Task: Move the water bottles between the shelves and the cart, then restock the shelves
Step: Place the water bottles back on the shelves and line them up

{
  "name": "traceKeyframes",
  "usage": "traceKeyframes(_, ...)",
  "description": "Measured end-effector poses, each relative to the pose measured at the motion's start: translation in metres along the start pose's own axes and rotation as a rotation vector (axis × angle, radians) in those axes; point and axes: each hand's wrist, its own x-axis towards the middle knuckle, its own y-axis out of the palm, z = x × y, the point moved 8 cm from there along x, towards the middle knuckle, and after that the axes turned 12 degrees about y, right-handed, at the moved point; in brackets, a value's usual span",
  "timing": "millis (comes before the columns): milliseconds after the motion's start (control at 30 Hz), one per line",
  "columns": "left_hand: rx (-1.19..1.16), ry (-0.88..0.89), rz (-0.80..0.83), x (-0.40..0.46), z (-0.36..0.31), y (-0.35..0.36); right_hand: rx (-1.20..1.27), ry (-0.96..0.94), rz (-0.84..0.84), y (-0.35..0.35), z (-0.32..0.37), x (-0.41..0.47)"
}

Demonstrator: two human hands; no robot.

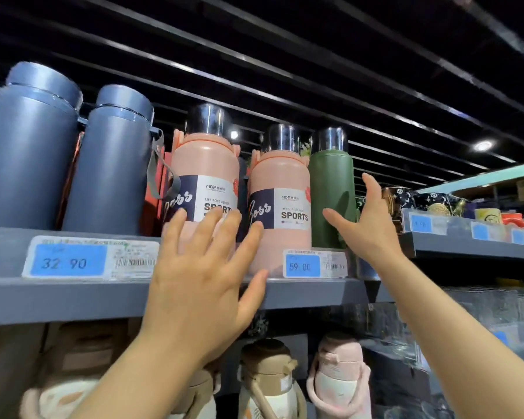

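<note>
On the grey upper shelf (303, 293) stand two pink bottles with "SPORTS" labels, one on the left (204, 164) and one on the right (280, 182), and beside them a green bottle (332, 189) with a shiny cap. My left hand (203, 276) is raised in front of the left pink bottle, fingers spread, holding nothing. My right hand (366, 219) reaches up at the green bottle's right side, fingers apart, with the thumb in front of the bottle; no grip is closed on it.
Two tall blue-grey bottles (112, 164) stand at the left of the same shelf. Price tags (67, 261) hang on the shelf edge. Beige and pink bottles (339, 379) fill the shelf below. Mugs and patterned items (436, 204) sit on the right-hand shelving.
</note>
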Motion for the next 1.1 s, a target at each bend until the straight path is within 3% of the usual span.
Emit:
traceKeyframes(100,0.039,0.012,0.061,0.002,-0.007,0.019,0.081,0.039,0.099,0.013,-0.003,0.014)
traceKeyframes(267,0.123,0.027,-0.033,-0.003,-0.01,0.017,0.284,0.184,0.219,0.021,-0.022,0.03)
traceKeyframes(367,0.158,-0.001,-0.082,-0.004,-0.012,0.014,0.246,0.168,0.18,0.021,-0.02,0.027)
traceKeyframes(567,0.163,-0.021,-0.07,-0.006,-0.012,0.015,-0.141,0.121,-0.08,0.017,-0.015,0.019)
traceKeyframes(900,0.163,-0.056,-0.1,-0.008,-0.013,0.013,-0.009,0.037,0.08,0.02,-0.016,0.015)
traceKeyframes(1100,0.149,-0.059,-0.083,-0.007,-0.013,0.013,-0.122,0.084,-0.107,0.013,-0.014,0.009)
